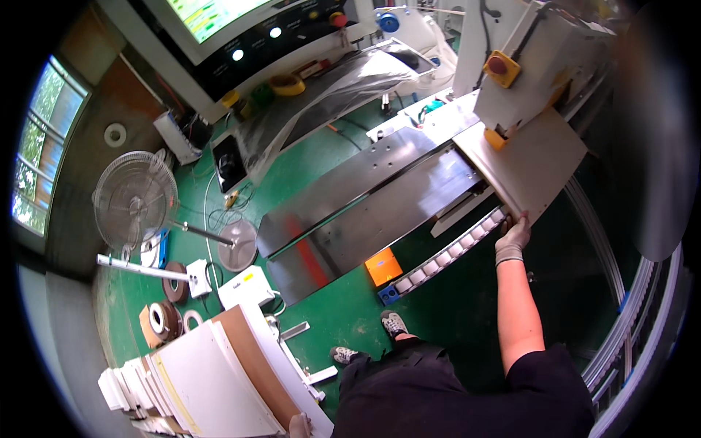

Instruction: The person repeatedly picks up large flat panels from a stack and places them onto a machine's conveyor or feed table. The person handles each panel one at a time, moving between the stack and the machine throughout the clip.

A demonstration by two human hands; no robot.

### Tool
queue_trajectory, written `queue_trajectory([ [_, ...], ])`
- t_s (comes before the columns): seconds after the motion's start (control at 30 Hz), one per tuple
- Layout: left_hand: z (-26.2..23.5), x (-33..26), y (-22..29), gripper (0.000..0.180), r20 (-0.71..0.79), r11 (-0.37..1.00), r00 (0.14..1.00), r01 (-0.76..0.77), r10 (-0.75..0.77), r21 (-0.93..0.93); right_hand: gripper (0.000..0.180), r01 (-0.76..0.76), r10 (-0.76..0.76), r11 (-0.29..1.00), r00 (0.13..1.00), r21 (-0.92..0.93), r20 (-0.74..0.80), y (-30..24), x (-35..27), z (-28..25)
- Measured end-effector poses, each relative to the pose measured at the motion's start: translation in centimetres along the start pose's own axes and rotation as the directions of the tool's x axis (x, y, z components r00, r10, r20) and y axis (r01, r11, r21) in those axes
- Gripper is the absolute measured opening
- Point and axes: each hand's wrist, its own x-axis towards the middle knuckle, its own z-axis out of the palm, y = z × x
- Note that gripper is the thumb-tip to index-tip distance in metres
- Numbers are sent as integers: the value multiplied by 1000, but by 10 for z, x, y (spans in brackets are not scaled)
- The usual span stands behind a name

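My right hand (515, 233), in a pale glove, is closed on the near edge of a flat beige board (549, 162). The board lies at the end of the machine's metal bed, beneath a grey machine head (537, 66). Below its edge runs a roller rail (453, 252) with white rollers. At the bottom edge, my left hand (299, 425) is only partly in view, beside a stack of white and brown panels (212, 365). Its fingers are too cut off to read. The long dark metal bed (380, 201) stretches to the left of the board.
An orange box (383, 267) sits beside the rail's left end. On the left stand a fan (136, 201) and tape rolls (165, 320) on the green floor. A control panel (277, 36) with a lit screen is at the back. Curved metal rails (631, 328) run down the right.
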Motion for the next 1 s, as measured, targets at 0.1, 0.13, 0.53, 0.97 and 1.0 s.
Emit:
queue_trajectory([
  [0.1, -5, -4, 4, 36, 19, 945, 989, -147, 147, 291, 42, 288, -264, 953, 943, -93, 204, 41, -20, -6],
  [0.13, -7, -10, -1, 37, 27, 909, 981, -188, 192, 373, 43, 334, -310, 937, 931, -105, 191, 50, -48, 0],
  [0.53, -37, -65, -17, 57, -521, 726, 589, -172, 618, 666, 20, 286, 842, 316, 356, -905, 407, 170, -263, -255],
  [0.97, -139, 40, -54, 48, -407, 639, 913, -315, 3, -702, 29, 743, 743, 231, 283, -629, 607, 143, -313, -355],
  [1.0, -131, 30, -35, 50, -469, 621, 883, -381, 23, -686, 28, 654, 742, 235, 357, -719, 568, 132, -314, -367],
])
